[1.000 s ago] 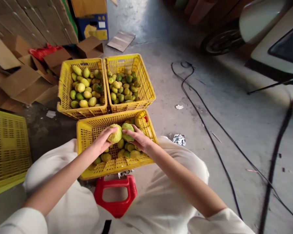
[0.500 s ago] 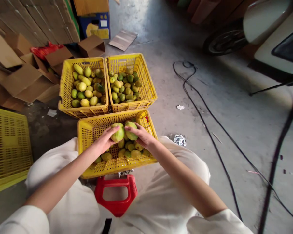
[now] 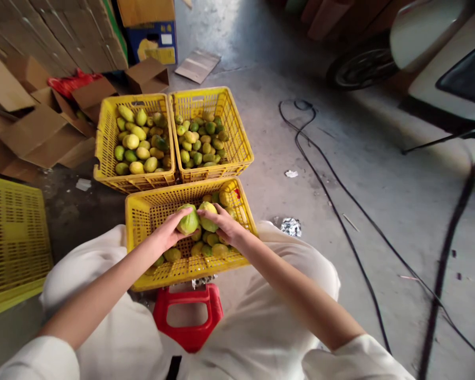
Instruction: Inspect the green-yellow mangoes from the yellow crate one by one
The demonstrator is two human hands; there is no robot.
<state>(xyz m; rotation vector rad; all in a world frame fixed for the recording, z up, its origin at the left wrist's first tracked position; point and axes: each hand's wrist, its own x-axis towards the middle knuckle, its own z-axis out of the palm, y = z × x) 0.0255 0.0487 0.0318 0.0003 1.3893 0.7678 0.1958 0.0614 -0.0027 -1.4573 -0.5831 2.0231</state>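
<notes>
A concrete floor (image 3: 261,132) is spreading out around the fingers, and a white scooter (image 3: 409,42) is standing well ahead and to their right. Opened cardboard boxes (image 3: 43,132) are lying in a jumble ahead and to their left. A bright yellow crate (image 3: 13,243) is standing well to the left of the fingers, while a rear left crate (image 3: 106,134) and a rear right crate (image 3: 238,134) are holding fruit side by side, just ahead of them. A near crate (image 3: 140,216) is sitting directly below the fingers, between the worker's knees, and a red plastic piece (image 3: 190,332) is showing behind them, toward the body.

Both hands are reaching over the near crate. The fingers of the left hand (image 3: 169,231) are wrapping the left fruit (image 3: 187,221), and those of the right hand (image 3: 227,227) are wrapping the right fruit (image 3: 209,217), each opening only as wide as its load. The greenish pair is sitting side by side between the hands, so neither hand is having the longer reach. Both are looking nearly round from above; the long axis is not showing clearly, nor whether they are touching. Smaller-looking loose fruit (image 3: 220,250) is lying below the fingers.
</notes>
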